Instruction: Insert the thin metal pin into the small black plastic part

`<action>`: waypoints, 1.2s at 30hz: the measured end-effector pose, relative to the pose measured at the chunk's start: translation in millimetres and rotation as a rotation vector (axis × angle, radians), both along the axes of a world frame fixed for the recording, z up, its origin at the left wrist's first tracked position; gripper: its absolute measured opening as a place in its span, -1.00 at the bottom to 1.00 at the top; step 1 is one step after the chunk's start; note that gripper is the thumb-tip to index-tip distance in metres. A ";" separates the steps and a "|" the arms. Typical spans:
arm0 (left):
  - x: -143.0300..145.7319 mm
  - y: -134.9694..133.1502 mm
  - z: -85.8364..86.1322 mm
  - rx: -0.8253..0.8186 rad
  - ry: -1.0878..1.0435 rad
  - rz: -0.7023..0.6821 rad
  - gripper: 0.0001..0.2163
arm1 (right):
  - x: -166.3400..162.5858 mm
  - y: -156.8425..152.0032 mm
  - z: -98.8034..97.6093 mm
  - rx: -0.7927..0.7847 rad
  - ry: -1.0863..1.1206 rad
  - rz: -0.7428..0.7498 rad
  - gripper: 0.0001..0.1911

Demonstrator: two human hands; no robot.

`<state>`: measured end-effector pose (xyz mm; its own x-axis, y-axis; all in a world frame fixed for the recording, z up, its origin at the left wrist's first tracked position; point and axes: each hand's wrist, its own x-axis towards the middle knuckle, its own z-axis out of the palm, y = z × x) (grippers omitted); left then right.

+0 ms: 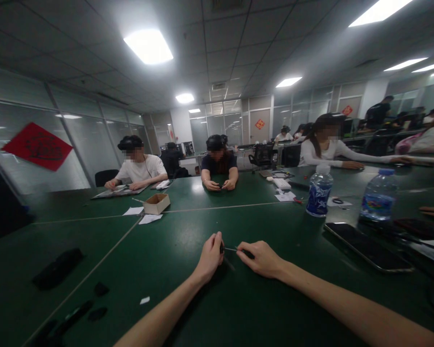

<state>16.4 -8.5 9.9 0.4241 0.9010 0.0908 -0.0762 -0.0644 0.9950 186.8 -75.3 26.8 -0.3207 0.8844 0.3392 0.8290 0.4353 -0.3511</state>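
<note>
Over the green table (181,299), my left hand (210,259) is closed around a small dark object (222,247), most of it hidden by the fingers. A thin, light metal rod (230,249) spans the gap between my two hands. My right hand (262,259) pinches the rod's right end between thumb and forefinger, with the other fingers curled. The rod's left end meets the dark object; whether it goes into it I cannot tell.
To the right lie a phone (367,246) and two bottles, one blue-labelled (318,192), one blue-capped (379,196). Dark items (58,269) and a white scrap (144,300) lie left. Farther off are an open cardboard box (156,204) and several people seated at tables.
</note>
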 end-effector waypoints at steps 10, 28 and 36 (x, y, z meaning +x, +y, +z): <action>-1.8 1.3 -1.1 0.134 0.145 0.050 -0.60 | 0.4 0.3 -1.3 0.023 -0.026 0.002 -0.71; -0.3 -0.4 2.9 0.095 0.139 0.024 -0.58 | -0.1 0.7 -1.5 0.037 -0.116 -0.069 -0.70; 1.1 1.6 0.8 0.096 0.144 0.042 -0.58 | -1.1 -0.2 0.8 0.046 -0.142 -0.084 -0.71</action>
